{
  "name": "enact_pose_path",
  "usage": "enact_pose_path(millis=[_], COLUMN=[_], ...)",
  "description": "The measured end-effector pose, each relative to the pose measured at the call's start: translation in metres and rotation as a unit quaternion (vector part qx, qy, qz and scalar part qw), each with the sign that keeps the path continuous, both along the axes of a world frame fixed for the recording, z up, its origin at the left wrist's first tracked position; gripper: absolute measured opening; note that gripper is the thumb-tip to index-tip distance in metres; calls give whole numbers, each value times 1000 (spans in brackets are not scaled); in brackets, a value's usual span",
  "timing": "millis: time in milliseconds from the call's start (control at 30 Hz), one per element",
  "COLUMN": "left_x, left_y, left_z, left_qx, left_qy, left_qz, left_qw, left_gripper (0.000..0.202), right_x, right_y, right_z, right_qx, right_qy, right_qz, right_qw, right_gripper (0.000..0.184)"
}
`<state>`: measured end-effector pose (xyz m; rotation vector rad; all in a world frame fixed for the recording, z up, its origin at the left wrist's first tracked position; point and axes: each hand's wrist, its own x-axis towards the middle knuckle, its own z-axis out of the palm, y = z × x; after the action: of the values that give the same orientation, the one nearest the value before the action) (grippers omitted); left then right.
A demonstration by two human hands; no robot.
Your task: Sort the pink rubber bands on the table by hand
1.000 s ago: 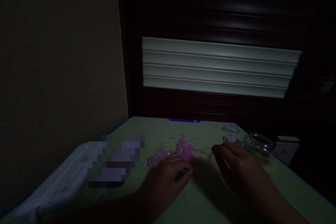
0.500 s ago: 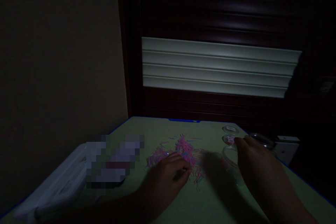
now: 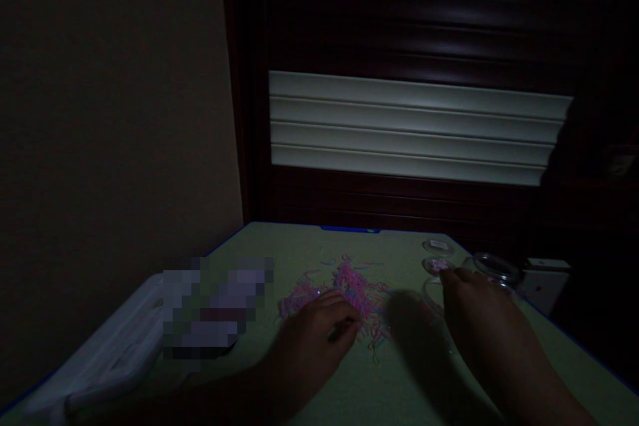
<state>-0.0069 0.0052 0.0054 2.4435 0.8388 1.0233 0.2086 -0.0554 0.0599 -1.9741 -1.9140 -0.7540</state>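
Observation:
A loose pile of small pink and pastel elastic bands [image 3: 352,283] lies on the pale tabletop. My left hand [image 3: 322,323] rests at the near side of the pile, fingers curled and thumb tip meeting the index finger. Whatever it may pinch is too small and dark to name. Over the edge of a round clear container [image 3: 433,294], my right hand [image 3: 466,293] is held with its fingertips pinched together, pointing down. Its fingers hide anything between them. Just beyond those fingertips is a small round clear dish [image 3: 438,265] with pink bits in it.
Behind that dish sits another clear round piece with a white label [image 3: 439,245]. A clear jar [image 3: 496,268] and a white box-shaped object [image 3: 545,285] stand at the right edge. At left are a white tray [image 3: 107,339] and a blurred-out item [image 3: 219,309].
My right hand has shifted slightly left, so more of the clear jar behind it shows. My left hand has hardly moved beside the pile.

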Motion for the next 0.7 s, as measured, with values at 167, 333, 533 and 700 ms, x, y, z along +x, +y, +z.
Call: enact_pose_path(millis=[167,333,533,700], left_x=[0,0,0,1], left_y=[0,1,1,0], left_z=[-1,-2,-5,-4], left_qx=[4,14,20,10], left_qy=[4,26,45,51], left_qz=[-1,0,21,34], left_qw=[1000,1000,999,998], left_gripper=[15,15,13,10], right_x=[0,1,-10,-24], right_y=[1,1,3,1], right_z=[0,1,-3,-11], right_qx=[-49,-72,-48,-83], right_qy=[-32,-16,90,136], right_qz=[-23,-18,128,286], right_qw=[998,997,986,945], right_gripper=[30,29,23,23])
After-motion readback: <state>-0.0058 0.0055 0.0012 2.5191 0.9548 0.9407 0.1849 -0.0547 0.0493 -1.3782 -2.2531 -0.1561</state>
